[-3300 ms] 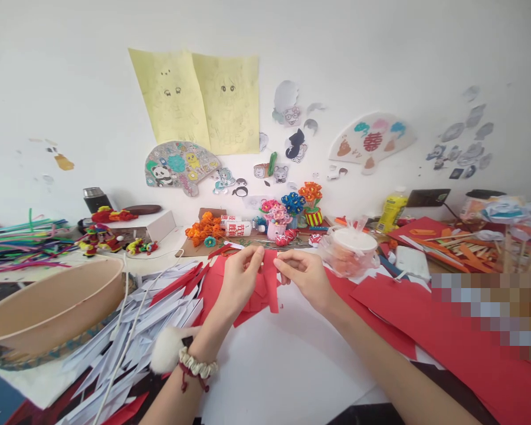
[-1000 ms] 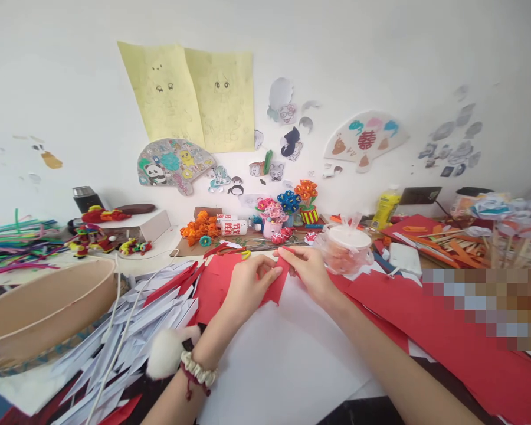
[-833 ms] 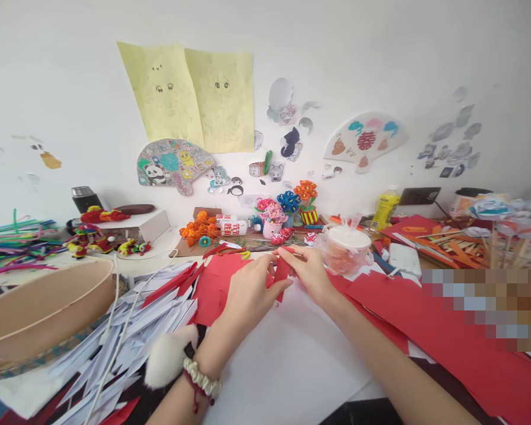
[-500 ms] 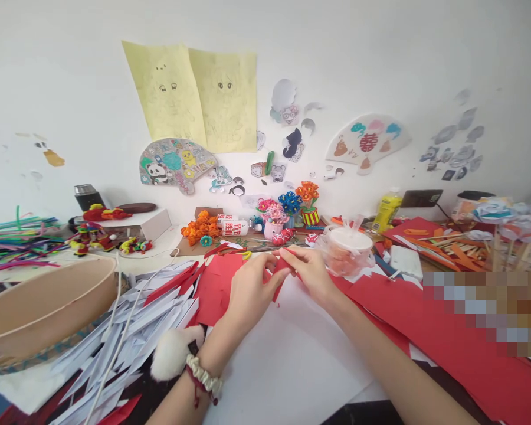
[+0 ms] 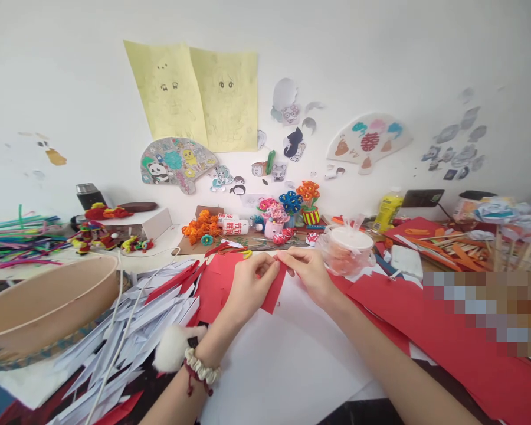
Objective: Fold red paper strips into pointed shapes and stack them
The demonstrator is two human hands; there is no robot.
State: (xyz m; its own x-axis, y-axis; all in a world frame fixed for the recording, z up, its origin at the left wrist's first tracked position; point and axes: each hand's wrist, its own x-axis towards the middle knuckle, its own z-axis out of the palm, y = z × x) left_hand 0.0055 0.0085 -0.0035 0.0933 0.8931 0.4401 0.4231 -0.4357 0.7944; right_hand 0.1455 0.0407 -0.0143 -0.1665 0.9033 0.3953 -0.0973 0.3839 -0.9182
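Observation:
Between my two hands is a small piece of red paper (image 5: 275, 295), its lower part hanging below the fingers over a large white sheet (image 5: 292, 354). My left hand (image 5: 255, 280) is closed in a pinch on the paper's upper edge. Thumb and fingers of my right hand (image 5: 307, 268) pinch the same edge close by, fingertips almost meeting. Left of my left hand lie more red paper pieces (image 5: 212, 286). Yellow-handled scissors (image 5: 246, 255) rest just beyond, partly covered.
Folded white paper strips (image 5: 128, 330) pile up at left beside a round beige basin (image 5: 48, 301). Long red sheets (image 5: 425, 330) spread at right. A bagged lidded cup (image 5: 349, 248), small craft flowers (image 5: 291, 202) and a yellow bottle (image 5: 388, 209) stand along the back.
The red paper has turned and now hangs lower and flatter beneath my left hand. My fingers have shifted along its top edge; both hands stay in nearly the same place.

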